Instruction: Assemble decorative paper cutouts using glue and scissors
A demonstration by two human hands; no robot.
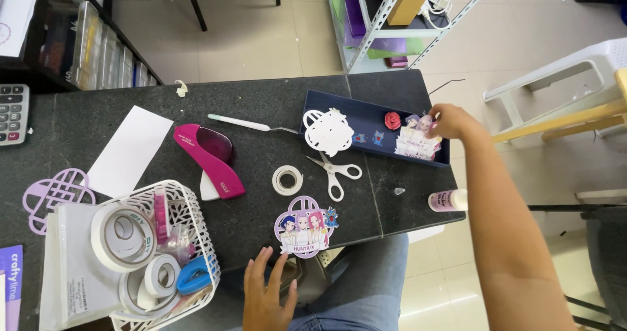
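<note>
The right hand (452, 121) is reaching to the right end of the dark blue tray (372, 119) in the upper right of the frame, its fingers pinched narrow on a small pale piece at the top of the stack of character cutouts (417, 140). What exactly the fingertips are gripping is too small to make out. The left hand (266, 292) is lying at the lower centre, fingers spread wide and holding nothing, its tips just short of the round character sticker (304, 226) resting on the black table (261, 109). The wrist is running off the bottom edge.

Inside the tray, a white paper cutout (328, 131) is overhanging the left rim, and a red paper flower (392, 120) and two tiny blue shapes are sitting near the middle; the blue ones are too small to identify. White-handled scissors (334, 170) are lying just below the tray, a small tape roll (287, 179) beside them. A magenta tool (210, 158) is sitting left of centre, partly covering a white piece beneath it. The white basket (189, 204) at lower left is holding tape rolls, its contents overlapping. A glue bottle (448, 200) is lying at the table's right edge. A calculator (13, 114) is being cut off by the left border.
</note>
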